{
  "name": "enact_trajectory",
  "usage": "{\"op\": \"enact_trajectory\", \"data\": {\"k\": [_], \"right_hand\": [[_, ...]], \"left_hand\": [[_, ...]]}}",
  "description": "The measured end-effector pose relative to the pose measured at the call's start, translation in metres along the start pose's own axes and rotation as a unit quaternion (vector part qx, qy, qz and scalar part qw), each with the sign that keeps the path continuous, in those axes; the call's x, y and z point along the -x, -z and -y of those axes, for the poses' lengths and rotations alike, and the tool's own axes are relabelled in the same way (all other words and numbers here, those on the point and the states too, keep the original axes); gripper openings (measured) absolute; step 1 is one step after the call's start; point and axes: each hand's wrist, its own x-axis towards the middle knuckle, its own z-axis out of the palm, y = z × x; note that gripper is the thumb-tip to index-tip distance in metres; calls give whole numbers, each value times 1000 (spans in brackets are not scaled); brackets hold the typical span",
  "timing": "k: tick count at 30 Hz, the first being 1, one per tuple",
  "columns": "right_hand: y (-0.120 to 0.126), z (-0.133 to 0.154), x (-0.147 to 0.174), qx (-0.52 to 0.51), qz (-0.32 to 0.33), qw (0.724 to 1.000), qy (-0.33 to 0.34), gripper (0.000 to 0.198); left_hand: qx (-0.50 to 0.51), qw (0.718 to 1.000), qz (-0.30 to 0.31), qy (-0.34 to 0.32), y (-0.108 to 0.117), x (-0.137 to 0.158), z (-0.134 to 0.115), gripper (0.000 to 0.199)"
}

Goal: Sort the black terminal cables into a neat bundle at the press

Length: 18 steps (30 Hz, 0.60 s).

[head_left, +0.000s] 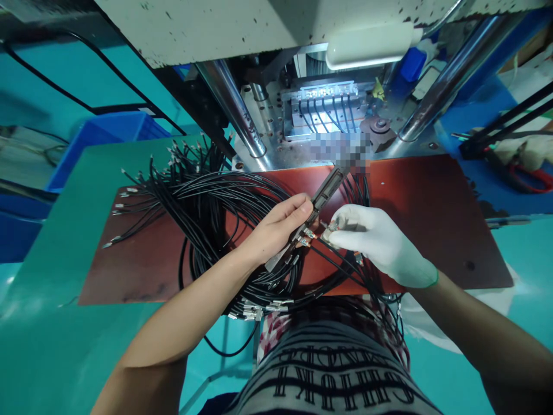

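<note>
My bare left hand [287, 222] grips a long, narrow dark metal bar [330, 187] that slants up toward the press; its far end is lost in a blurred patch. Small metal cable connectors [307, 234] sit at the bar's lower right edge, with black cables trailing from them. Close by on the right, my white-gloved right hand [382, 242] is closed, thumb against fingers, around small metallic cable ends [339, 223]. The fingers partly cover these ends. A large bundle of black cables [246, 184] with metal tips lies under and left of my hands.
Behind stands a press with steel columns [237, 109] and a lit mold block [324, 112] holding several cables. A reddish-brown board [436, 225] lies across the work surface. A blue bin [112, 129] is at left; red-handled pliers [527, 176] lie at right.
</note>
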Motion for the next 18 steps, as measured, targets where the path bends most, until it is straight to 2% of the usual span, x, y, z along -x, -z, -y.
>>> {"op": "enact_trajectory", "data": {"k": [4,8,12,18], "right_hand": [[-1,4,0,-34,15,999,-1,14],[-9,7,-1,27,-48,998,5,13],[-17,4,-4,33,-121,992,23,15],[-22,9,-4,66,-144,986,53,14]], "left_hand": [[9,1000,2,8,0,0,1,38],[-8,1000,-8,13,1,1,1,40],[-22,1000,-9,8,1,1,1,40],[-55,998,-2,-3,1,1,1,37]]}}
